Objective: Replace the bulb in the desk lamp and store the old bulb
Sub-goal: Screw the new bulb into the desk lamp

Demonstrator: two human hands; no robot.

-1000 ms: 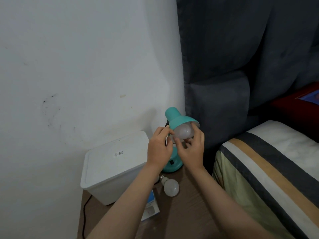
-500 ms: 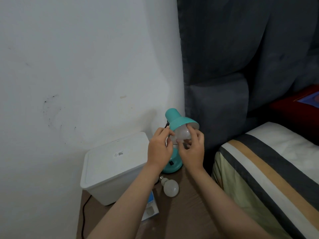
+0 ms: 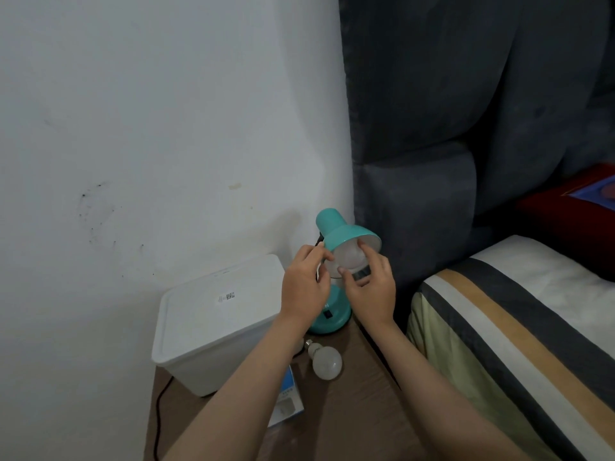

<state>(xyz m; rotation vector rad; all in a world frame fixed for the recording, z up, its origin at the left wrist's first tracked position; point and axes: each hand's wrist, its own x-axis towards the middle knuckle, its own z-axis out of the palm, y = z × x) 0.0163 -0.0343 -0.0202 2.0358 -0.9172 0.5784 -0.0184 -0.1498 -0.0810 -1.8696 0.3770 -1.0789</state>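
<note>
A teal desk lamp point(image 3: 334, 227) stands on the brown bedside table point(image 3: 349, 410), its shade tilted toward me. A white bulb point(image 3: 347, 259) sits inside the shade. My right hand point(image 3: 371, 289) grips this bulb from below, thumb and fingers curled round it. My left hand point(image 3: 304, 282) holds the shade's left rim with pinched fingertips. A second white bulb point(image 3: 326, 361) lies on the table in front of the lamp's round base point(image 3: 332, 319).
A white lidded plastic box point(image 3: 213, 317) stands left of the lamp against the wall. A blue and white bulb carton point(image 3: 288, 399) lies under my left forearm. A black cord point(image 3: 159, 414) runs down the table's left side. A bed with a striped cover point(image 3: 515, 334) adjoins on the right.
The bulb has gone deeper into the shade. My right hand's fingers have shifted round it, and my left hand stays at the shade's rim.
</note>
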